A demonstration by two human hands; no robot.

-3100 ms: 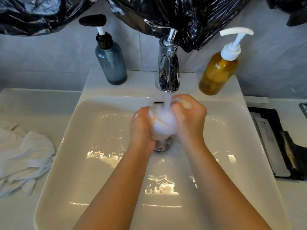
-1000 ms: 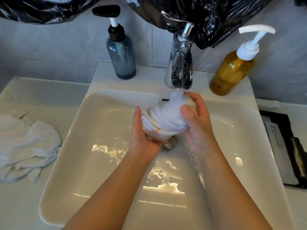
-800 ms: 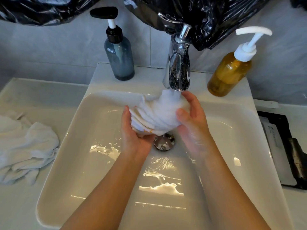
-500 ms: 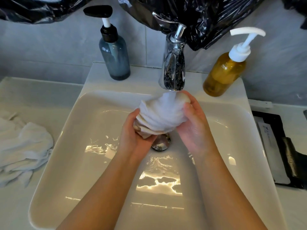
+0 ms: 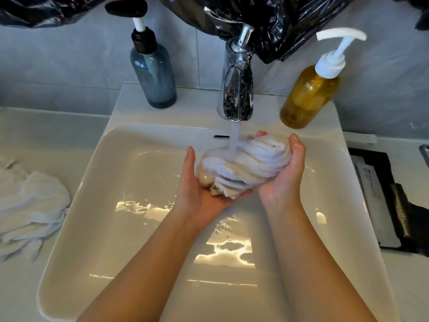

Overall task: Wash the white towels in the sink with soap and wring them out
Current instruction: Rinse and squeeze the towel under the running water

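Two hands hold one white towel (image 5: 250,163) over the sink (image 5: 104,217), at the basin's 12 o'clock end, directly below the faucet (image 5: 236,89). The water stream (image 5: 233,140) runs from the spout and lands on top of the towel, near its middle. The towel is bunched into a wet, folded wad, held clear of the basin floor.

Left hand (image 5: 199,196): palm up beneath the wad's 7 o'clock side, fingers cupped under it, thumb upright against its left edge. Its grip is closed round the towel from below.

Right hand (image 5: 283,182): wrapped round the wad's 3 o'clock end, thumb up at its right edge, fingertips showing over the far side. Its grip is clamped on the towel.

Both forearms enter from 6 o'clock. The basin floor shows a water film and bright reflections.

Sink back ledge: blue-grey pump bottle (image 5: 153,75) at 11 o'clock, amber pump bottle (image 5: 308,96) at 1 o'clock, both upright, with the faucet between them.

More white towels (image 5: 30,210) lie crumpled on the tabletop (image 5: 46,135) at 9 o'clock, just beside the sink rim. A black tray (image 5: 394,194) sits at 3 o'clock; its contents are unclear. Black plastic sheeting (image 5: 278,19) hangs on the wall at 12 o'clock, above the faucet.
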